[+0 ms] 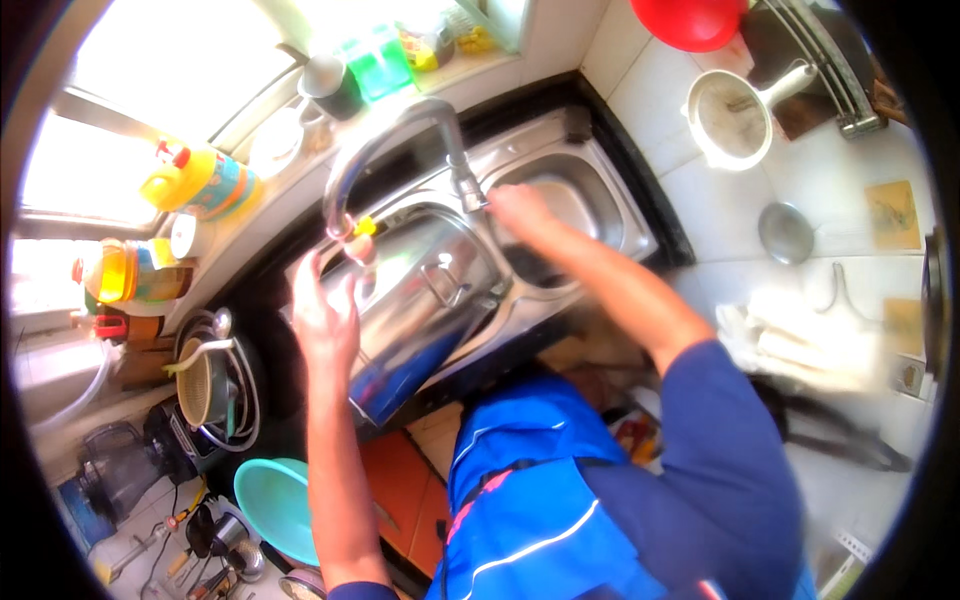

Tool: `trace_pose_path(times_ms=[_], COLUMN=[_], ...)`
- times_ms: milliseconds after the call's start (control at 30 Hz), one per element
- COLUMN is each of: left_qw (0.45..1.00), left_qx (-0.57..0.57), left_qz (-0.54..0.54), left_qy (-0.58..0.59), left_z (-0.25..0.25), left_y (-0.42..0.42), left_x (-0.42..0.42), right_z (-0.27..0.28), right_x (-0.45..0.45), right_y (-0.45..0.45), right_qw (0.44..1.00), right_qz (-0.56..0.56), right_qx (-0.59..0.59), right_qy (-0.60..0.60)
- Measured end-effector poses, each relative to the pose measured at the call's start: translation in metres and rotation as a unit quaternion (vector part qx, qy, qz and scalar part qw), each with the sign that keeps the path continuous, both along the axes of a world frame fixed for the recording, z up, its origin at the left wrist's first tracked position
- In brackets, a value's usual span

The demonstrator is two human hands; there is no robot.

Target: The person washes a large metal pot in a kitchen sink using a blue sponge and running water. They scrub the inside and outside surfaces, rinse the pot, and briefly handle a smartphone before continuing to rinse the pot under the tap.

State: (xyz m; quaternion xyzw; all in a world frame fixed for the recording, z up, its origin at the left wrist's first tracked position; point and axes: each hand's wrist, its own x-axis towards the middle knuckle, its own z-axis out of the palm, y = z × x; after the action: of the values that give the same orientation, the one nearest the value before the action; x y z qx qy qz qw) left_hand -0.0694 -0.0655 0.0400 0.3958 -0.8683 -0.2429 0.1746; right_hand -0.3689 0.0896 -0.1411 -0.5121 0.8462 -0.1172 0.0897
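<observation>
My left hand (326, 319) is raised beside the base of the faucet, thumb and fingers apart, with nothing seen in it. Just beyond its fingertips are the faucet's lower fitting (360, 247) and a small yellow piece (365, 226). A curved chrome faucet (431, 109) arches over the double steel sink (517, 300). At the spout's nozzle (471, 193), my right hand (521, 210) is curled in by the right basin (592, 195); blur hides whether it grips the nozzle. A large shiny metal pot (431, 277) lies tilted in the left basin, its side handle facing up.
Bottles (202, 180) and a green container (379, 64) line the windowsill at left. A white strainer (729, 120) hangs on the right wall. Nearer me at left are a rack of kitchenware (206, 382), a blender (120, 465) and a turquoise basin (274, 502).
</observation>
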Motion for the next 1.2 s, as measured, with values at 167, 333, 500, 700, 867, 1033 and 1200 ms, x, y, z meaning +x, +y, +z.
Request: trace_pose_path(times_ms=[167, 333, 500, 700, 867, 1033, 1200], left_qw=[0.965, 0.936, 0.896, 0.870, 0.999, 0.965, 0.967], left_qx=[0.259, 0.340, 0.431, 0.473, 0.009, -0.211, 0.051], left_qz=[-0.040, -0.052, -0.066, -0.043, -0.014, 0.136, 0.248], left_qy=[-0.001, 0.072, 0.083, 0.135, 0.045, 0.070, -0.038], left_z=[-0.012, -0.033, -0.038, -0.068, -0.036, -0.035, -0.035], left_y=[-0.027, -0.029, -0.023, -0.030, 0.018, 0.042, 0.012], left_x=[-0.033, -0.032, -0.034, -0.012, 0.007, 0.053, 0.075], right_z=[0.009, 0.044, 0.094, 0.111, 0.105, 0.109, 0.071], right_x=[0.004, 0.034, 0.136, 0.175, 0.161, 0.186, 0.177], right_y=[0.000, 0.003, -0.028, -0.076, -0.078, -0.085, -0.072], right_qw=[1.000, 0.995, 0.908, 0.875, 0.895, 0.835, 0.861], right_qz=[0.001, -0.013, 0.018, -0.084, -0.053, -0.098, -0.104], right_qx=[0.008, -0.070, -0.337, -0.325, -0.299, -0.304, -0.360], right_qy=[-0.011, 0.070, -0.249, -0.348, -0.326, -0.448, -0.343])
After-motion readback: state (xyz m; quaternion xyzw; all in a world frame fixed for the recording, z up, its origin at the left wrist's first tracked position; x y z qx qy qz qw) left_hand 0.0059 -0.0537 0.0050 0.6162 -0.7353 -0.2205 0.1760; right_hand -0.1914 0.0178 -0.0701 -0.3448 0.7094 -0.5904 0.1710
